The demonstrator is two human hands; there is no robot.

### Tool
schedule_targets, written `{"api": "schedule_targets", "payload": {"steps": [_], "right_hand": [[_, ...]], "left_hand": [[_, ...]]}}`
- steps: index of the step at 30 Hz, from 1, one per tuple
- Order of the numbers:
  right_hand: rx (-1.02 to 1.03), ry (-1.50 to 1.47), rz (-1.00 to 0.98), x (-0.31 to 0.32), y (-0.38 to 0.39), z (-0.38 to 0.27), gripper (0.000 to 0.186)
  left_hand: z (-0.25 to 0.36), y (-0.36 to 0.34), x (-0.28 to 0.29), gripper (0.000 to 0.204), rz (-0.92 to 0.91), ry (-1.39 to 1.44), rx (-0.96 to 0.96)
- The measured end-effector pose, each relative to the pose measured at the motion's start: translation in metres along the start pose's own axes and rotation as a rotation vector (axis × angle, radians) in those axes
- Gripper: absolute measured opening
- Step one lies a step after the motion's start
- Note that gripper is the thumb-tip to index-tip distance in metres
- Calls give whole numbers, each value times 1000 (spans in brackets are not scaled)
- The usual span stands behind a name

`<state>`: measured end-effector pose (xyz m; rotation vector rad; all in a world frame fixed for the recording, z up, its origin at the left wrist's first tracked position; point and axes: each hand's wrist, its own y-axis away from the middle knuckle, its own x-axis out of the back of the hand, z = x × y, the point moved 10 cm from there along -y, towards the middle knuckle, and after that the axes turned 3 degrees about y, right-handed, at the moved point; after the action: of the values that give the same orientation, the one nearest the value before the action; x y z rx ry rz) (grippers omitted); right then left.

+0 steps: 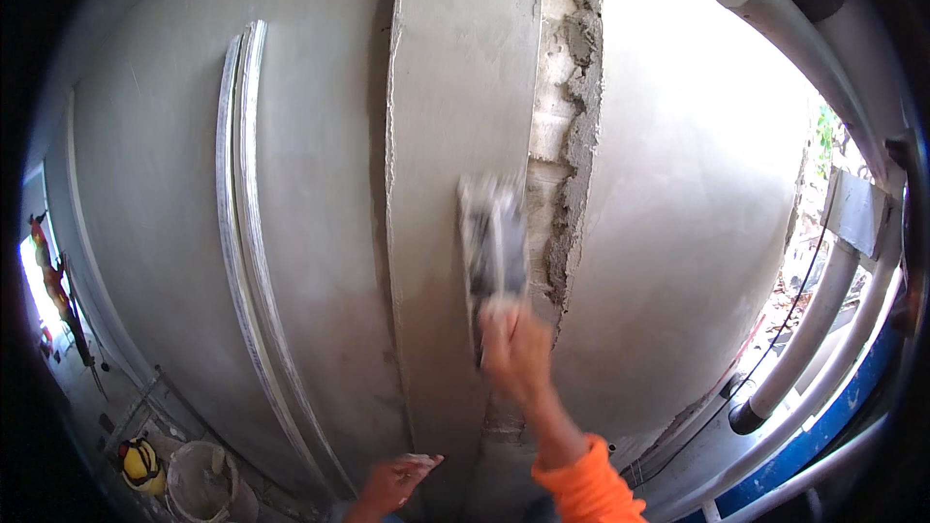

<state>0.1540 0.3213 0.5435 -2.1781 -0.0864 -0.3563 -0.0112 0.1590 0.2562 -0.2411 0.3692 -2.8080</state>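
Mostly, our plaster strip (455, 87) looks smooth, the gap (552, 131) unfilled; our right hand (518, 349) grips the trowel (496, 232), our left hand (392, 484) half-spread.

The long rectangular trowel (495, 242), which looks blurred, stands nearly vertical over the right side of the grey plastered strip (436, 174). This strip is upright; its surface looks smooth, its left edge rough.
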Motion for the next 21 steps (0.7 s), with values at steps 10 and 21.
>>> {"api": "schedule_targets", "payload": {"steps": [10,21], "right_hand": [[-890,-1110,-351,-30,270,90,47],[-223,-986,-175,100,23,54,42]], "left_hand": [[114,-11,37,29,388,319,-696],[121,5,-98,17,-350,654,-439]]}}
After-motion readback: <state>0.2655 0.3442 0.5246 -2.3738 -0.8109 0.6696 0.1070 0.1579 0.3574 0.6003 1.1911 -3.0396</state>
